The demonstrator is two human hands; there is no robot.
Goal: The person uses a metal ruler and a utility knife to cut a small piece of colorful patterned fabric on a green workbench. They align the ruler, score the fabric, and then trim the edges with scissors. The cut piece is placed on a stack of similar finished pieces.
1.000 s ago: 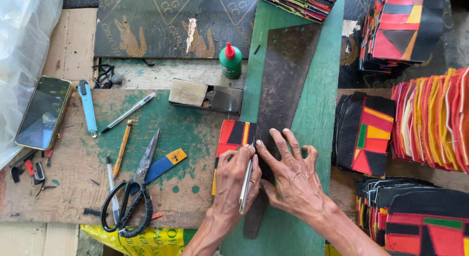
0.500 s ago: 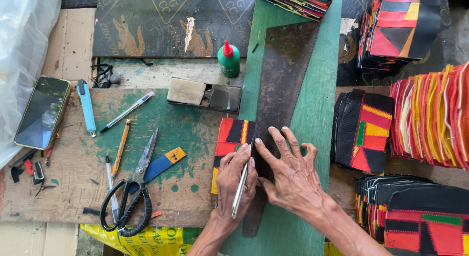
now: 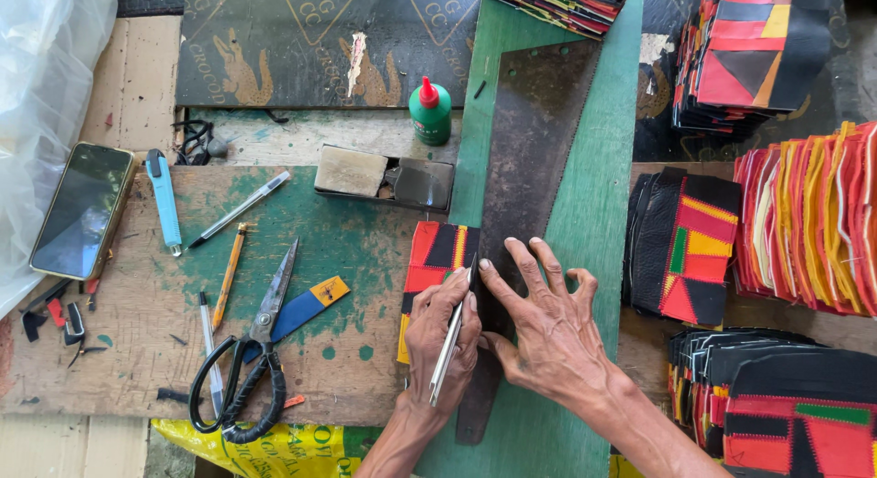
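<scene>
Surface: worn wooden workbench point(image 3: 110, 368) with flaking green paint; a green board point(image 3: 594, 213) runs up its right part.
Straightedge: long dark rusty metal blade point(image 3: 539, 140), saw-shaped, flat on the green board, one long edge lying across the patchwork piece.
Workpiece: red, black and yellow patchwork panel point(image 3: 434, 254), flat, its right side under the blade edge, just above the left hand.
Left hand: point(image 3: 443, 336) curled, pinching a slim silver pen-like tool point(image 3: 449, 350); tip at the blade edge on the panel.
Right hand: point(image 3: 548, 336) fingers spread, pressed flat on the blade.
Step in hand: by appearance, marking or scoring a line along the blade edge; which of the two cannot be told.
Next move calls for: steady downward pressure on the blade, tool tip kept tight to the edge.
Nearby tools: black-handled scissors point(image 3: 251, 359), blue utility knife point(image 3: 164, 199), green glue bottle with red cap point(image 3: 429, 111), phone point(image 3: 82, 209).
Stock: stacks of like patchwork panels point(image 3: 804, 213) at right, well apart from the hands.
</scene>
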